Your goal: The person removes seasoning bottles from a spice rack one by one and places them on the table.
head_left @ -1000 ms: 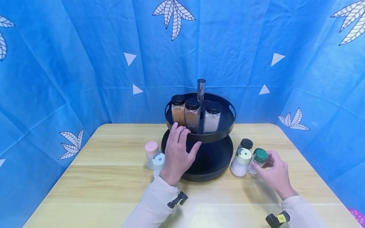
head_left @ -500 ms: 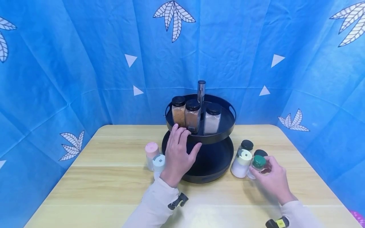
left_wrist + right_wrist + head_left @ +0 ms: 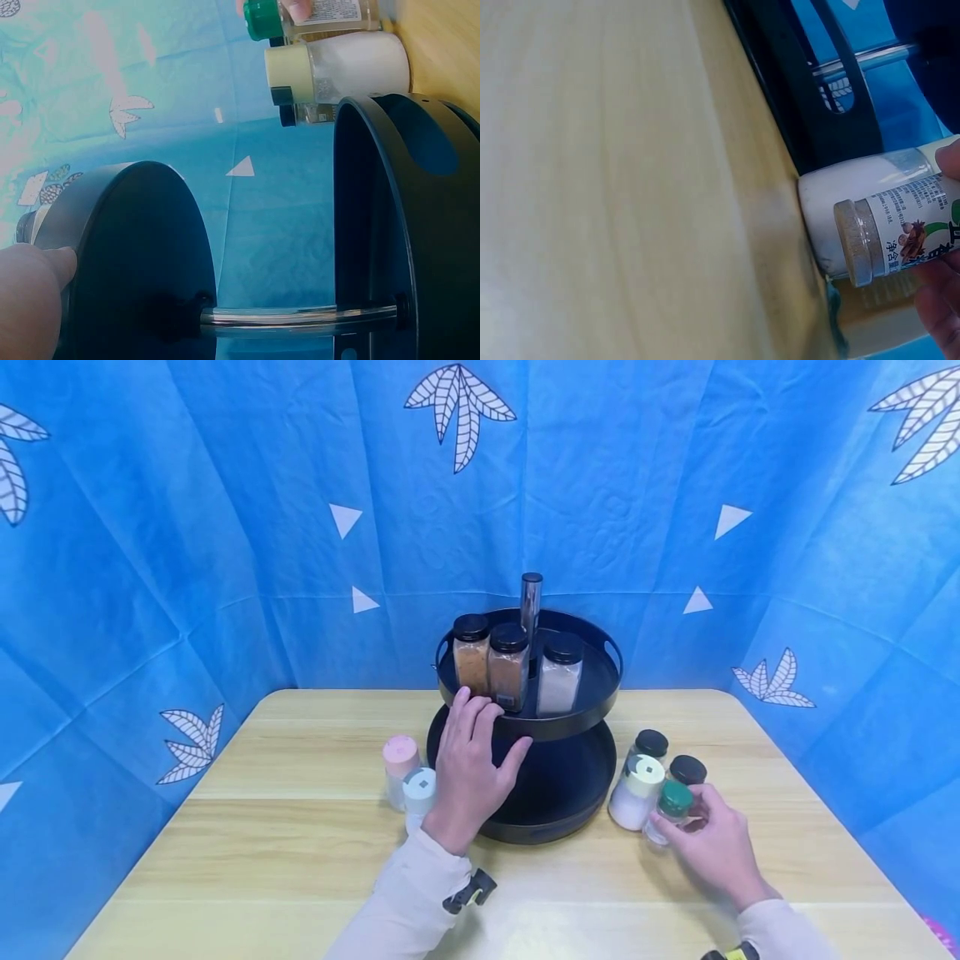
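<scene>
My right hand (image 3: 716,852) pinches a small spice jar (image 3: 672,810) with a green lid between thumb and fingers. In the right wrist view, the jar (image 3: 900,229) shows a printed label, brownish powder and a clear base, in front of a white-filled shaker (image 3: 847,195). My left hand (image 3: 468,768) holds the front left rim of the upper tray of a black two-tier rack (image 3: 573,724), fingertips over the edge. In the left wrist view, its thumb (image 3: 64,266) lies on the tray's outer wall. Three black-lidded jars (image 3: 509,672) stand on that tray; the lower tray (image 3: 551,785) holds nothing visible.
Beside the rack on the right stand a cream-lidded shaker (image 3: 633,797) and two black-lidded jars (image 3: 687,770). Left of it are a pink-lidded shaker (image 3: 401,768) and a pale blue-lidded one (image 3: 419,793), partly behind my left wrist. Blue cloth (image 3: 600,485) surrounds the wooden table (image 3: 300,827).
My right hand has drawn the green-lidded jar nearer to me and slightly left, uncovering a black-lidded jar behind it. My left hand keeps its place on the rack.
</scene>
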`<move>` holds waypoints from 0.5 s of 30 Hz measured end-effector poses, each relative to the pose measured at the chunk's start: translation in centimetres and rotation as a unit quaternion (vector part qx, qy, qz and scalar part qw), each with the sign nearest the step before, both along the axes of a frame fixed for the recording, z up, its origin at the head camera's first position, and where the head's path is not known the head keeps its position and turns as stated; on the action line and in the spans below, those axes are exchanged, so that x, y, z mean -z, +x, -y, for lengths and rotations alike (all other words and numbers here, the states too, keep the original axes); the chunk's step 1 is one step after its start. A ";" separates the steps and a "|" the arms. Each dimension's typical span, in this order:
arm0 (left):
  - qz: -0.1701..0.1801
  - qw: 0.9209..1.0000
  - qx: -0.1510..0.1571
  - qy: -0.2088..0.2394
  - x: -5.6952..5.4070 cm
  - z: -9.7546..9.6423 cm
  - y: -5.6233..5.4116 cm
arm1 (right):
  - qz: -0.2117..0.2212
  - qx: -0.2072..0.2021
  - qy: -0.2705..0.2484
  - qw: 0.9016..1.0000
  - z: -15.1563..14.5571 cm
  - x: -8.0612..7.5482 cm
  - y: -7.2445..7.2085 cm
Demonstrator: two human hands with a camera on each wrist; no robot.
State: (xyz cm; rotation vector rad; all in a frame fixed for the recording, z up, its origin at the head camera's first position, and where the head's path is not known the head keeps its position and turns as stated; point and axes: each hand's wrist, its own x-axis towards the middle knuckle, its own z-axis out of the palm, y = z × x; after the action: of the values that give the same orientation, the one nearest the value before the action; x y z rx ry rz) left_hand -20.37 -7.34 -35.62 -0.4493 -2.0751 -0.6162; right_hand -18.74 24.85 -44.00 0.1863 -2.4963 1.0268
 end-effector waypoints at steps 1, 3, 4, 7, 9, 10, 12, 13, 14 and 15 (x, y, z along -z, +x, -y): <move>0.000 1.000 0.000 0.000 0.0 0.0 0.0 | 0.001 -0.002 0.000 1.000 0.0 0.0 0.0; -0.002 1.000 0.000 0.001 0.0 0.0 0.0 | 0.001 -0.005 0.000 1.000 0.1 0.1 0.1; -0.002 1.000 0.000 0.001 0.0 0.0 0.0 | -0.001 -0.006 -0.001 1.000 0.1 0.2 0.1; -0.007 1.000 0.000 0.002 0.0 0.0 0.0 | -0.003 -0.011 -0.002 1.000 0.0 0.6 0.1; -0.008 1.000 0.000 0.002 0.0 0.0 0.0 | -0.005 -0.010 0.000 1.000 -0.1 0.9 0.1; -0.009 1.000 0.000 0.002 0.0 0.0 0.0 | -0.006 -0.009 0.001 1.000 -0.1 1.0 0.1; -0.010 1.000 -0.001 0.002 0.1 0.0 0.0 | -0.008 -0.007 0.002 1.000 -0.1 1.2 0.0; -0.011 1.000 0.000 0.002 0.0 0.0 0.0 | -0.010 -0.006 0.000 1.000 -0.1 1.3 0.0; -0.010 1.000 0.000 0.001 0.0 0.0 0.0 | -0.012 -0.004 0.000 1.000 0.0 1.4 0.0; -0.010 1.000 0.000 0.001 0.1 0.0 0.0 | -0.014 -0.003 -0.002 1.000 0.0 1.4 0.0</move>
State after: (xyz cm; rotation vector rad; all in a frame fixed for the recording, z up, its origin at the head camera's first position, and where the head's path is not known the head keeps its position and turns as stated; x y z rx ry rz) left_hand -20.36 -7.34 -35.67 -0.4517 -2.0561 -0.6114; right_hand -18.73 24.87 -45.38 0.2058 -2.4708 1.0242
